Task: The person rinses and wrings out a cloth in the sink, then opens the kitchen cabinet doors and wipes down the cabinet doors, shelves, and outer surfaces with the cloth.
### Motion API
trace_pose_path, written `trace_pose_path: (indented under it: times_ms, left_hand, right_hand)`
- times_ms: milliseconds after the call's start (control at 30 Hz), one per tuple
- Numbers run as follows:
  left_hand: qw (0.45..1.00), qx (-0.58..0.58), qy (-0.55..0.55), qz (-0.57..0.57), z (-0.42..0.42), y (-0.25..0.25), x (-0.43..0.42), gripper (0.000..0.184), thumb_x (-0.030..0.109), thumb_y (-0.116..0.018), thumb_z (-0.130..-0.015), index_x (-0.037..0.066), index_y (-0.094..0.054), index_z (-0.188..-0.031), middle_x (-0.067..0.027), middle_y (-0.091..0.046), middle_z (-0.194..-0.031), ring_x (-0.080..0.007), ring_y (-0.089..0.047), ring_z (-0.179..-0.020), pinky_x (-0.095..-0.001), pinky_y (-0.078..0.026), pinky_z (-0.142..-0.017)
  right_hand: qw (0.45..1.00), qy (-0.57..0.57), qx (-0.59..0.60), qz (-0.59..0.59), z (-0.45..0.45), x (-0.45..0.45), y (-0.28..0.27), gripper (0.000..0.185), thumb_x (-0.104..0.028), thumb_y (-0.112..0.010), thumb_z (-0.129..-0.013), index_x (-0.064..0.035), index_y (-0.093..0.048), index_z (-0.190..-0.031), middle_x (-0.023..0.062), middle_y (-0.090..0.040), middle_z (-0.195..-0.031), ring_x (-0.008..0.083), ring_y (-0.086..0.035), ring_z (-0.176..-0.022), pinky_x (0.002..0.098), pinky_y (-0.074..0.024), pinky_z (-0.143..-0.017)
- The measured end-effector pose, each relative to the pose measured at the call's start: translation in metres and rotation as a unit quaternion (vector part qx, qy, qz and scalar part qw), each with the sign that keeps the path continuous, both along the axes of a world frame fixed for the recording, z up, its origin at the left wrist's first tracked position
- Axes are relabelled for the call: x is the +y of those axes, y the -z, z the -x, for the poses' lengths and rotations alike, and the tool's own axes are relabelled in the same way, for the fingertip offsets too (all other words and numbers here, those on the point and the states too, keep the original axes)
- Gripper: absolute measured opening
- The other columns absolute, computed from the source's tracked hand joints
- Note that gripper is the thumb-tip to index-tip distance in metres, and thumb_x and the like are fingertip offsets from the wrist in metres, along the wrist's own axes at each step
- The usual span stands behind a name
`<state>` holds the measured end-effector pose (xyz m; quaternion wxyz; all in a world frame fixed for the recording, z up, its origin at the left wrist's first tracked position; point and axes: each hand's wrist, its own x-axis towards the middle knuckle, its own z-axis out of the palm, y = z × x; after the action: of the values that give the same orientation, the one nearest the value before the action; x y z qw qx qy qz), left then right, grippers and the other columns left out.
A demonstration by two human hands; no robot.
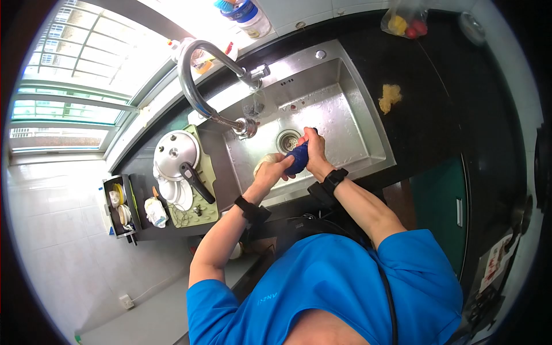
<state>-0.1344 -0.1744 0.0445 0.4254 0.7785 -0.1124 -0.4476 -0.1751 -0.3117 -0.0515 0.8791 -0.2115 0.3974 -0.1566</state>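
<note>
Over the steel sink [363, 115], a bunched dark blue cloth [297, 161] is squeezed between my two hands. My left hand [275, 171] is closed on its near left end, and a pale cream, crumpled thing [265, 161] shows at that hand's outer side; what it is I cannot make out. My right hand [314, 150] wraps round the cloth's other end. Just beyond the cloth lies the drain [288, 141]. The curved faucet [198, 95] arches in from the left, with its spout head [246, 127] left of my hands.
Left of the sink, a green mat [206, 155] bears a silver pot lid [175, 154] with a black handle [196, 183]. A dish rack [119, 210] and a white cloth [155, 211] lie farther left. A yellow crumpled cloth [390, 98] and a plastic bag [405, 23] are on the right counter.
</note>
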Motion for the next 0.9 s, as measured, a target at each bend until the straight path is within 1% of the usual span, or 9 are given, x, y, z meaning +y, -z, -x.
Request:
trace_pose_path:
  times_ms: [133, 200, 300, 333, 433, 567, 667, 733, 900]
  left_hand:
    - [0.999, -0.028, -0.002, -0.04, -0.005, 0.006, 0.005, 0.035, 0.032, -0.061, -0.098, -0.002, -0.068, -0.1, -0.01, -0.072, -0.081, -0.013, -0.064, -0.064, -0.0271, -0.049, -0.062]
    - [0.997, -0.055, -0.012, -0.05, -0.008, 0.006, 0.011, 0.035, 0.031, -0.064, -0.095, -0.003, -0.068, -0.102, -0.0098, -0.072, -0.081, -0.0133, -0.065, -0.064, -0.0268, -0.049, -0.059]
    - [0.987, -0.139, -0.045, -0.064, -0.014, 0.002, 0.021, 0.042, 0.035, -0.066, -0.094, -0.005, -0.068, -0.106, -0.0103, -0.071, -0.081, -0.0131, -0.064, -0.065, -0.0278, -0.05, -0.061]
    - [0.986, -0.144, -0.058, -0.06, -0.017, 0.006, 0.026, 0.043, 0.035, -0.067, -0.093, -0.006, -0.067, -0.107, -0.0105, -0.071, -0.081, -0.0131, -0.064, -0.065, -0.0281, -0.05, -0.062]
    - [0.98, -0.17, -0.077, -0.072, -0.018, 0.011, 0.037, 0.044, 0.036, -0.068, -0.093, -0.005, -0.067, -0.108, -0.0103, -0.071, -0.08, -0.0143, -0.064, -0.067, -0.0298, -0.05, -0.064]
    - [0.961, -0.251, -0.076, -0.084, -0.019, 0.011, 0.048, 0.045, 0.039, -0.066, -0.094, -0.002, -0.066, -0.111, -0.0081, -0.07, -0.081, -0.014, -0.063, -0.071, -0.0297, -0.048, -0.066]
    - [0.968, -0.227, -0.091, -0.063, -0.017, -0.002, 0.055, 0.045, 0.041, -0.065, -0.095, -0.001, -0.065, -0.111, -0.005, -0.068, -0.082, -0.0132, -0.06, -0.073, -0.0291, -0.047, -0.068]
    - [0.973, -0.2, -0.108, -0.029, -0.02, -0.005, 0.06, 0.04, 0.039, -0.066, -0.096, 0.0, -0.065, -0.104, -0.0039, -0.066, -0.081, -0.0112, -0.056, -0.07, -0.0288, -0.045, -0.065]
    - [0.974, -0.206, -0.09, -0.002, -0.018, -0.017, 0.068, 0.038, 0.036, -0.068, -0.095, 0.0, -0.065, -0.105, -0.0019, -0.065, -0.081, -0.0076, -0.054, -0.071, -0.0264, -0.043, -0.063]
  right_hand:
    - [0.998, -0.032, 0.041, 0.019, 0.0, -0.001, -0.001, 0.027, -0.033, -0.065, -0.089, -0.0098, -0.056, -0.079, 0.0052, -0.059, -0.072, 0.0163, -0.058, -0.063, 0.0312, -0.0487, -0.058]
    - [0.979, -0.198, 0.033, 0.044, 0.008, -0.012, -0.011, 0.026, -0.04, -0.068, -0.089, -0.0166, -0.061, -0.096, 0.0013, -0.063, -0.085, 0.0133, -0.062, -0.08, 0.0347, -0.0499, -0.073]
    - [0.964, -0.237, -0.012, 0.117, 0.016, -0.017, -0.025, 0.027, -0.031, -0.067, -0.09, -0.0073, -0.066, -0.103, 0.0048, -0.067, -0.091, 0.0135, -0.065, -0.079, 0.0282, -0.0515, -0.065]
    - [0.95, -0.264, -0.021, 0.166, 0.016, -0.017, -0.009, 0.035, -0.028, -0.068, -0.092, -0.0044, -0.061, -0.117, 0.0063, -0.067, -0.103, 0.0139, -0.065, -0.09, 0.0285, -0.0535, -0.072]
    - [0.921, -0.325, -0.016, 0.215, 0.017, -0.018, 0.005, 0.051, -0.025, -0.074, -0.09, -0.0009, -0.052, -0.13, 0.0081, -0.066, -0.11, 0.0153, -0.065, -0.097, 0.0299, -0.0541, -0.082]
    - [0.902, -0.296, -0.096, 0.3, 0.014, -0.014, 0.019, 0.067, -0.025, -0.08, -0.086, 0.0016, -0.045, -0.137, 0.0124, -0.063, -0.119, 0.0186, -0.063, -0.107, 0.0331, -0.0526, -0.091]
    - [0.863, -0.323, -0.129, 0.367, 0.027, -0.015, -0.023, 0.081, -0.025, -0.084, -0.081, -0.0037, -0.04, -0.145, 0.0188, -0.056, -0.13, 0.0231, -0.06, -0.112, 0.0376, -0.0508, -0.095]
    - [0.725, -0.381, -0.115, 0.562, 0.028, -0.015, -0.027, 0.077, -0.029, -0.084, -0.078, -0.0095, -0.046, -0.143, 0.022, -0.051, -0.135, 0.0305, -0.059, -0.118, 0.0417, -0.0489, -0.1]
    - [0.623, -0.386, -0.045, 0.679, 0.028, -0.008, -0.046, 0.059, -0.033, -0.079, -0.077, -0.0091, -0.061, -0.128, 0.02, -0.056, -0.128, 0.0371, -0.06, -0.117, 0.0442, -0.0486, -0.1]
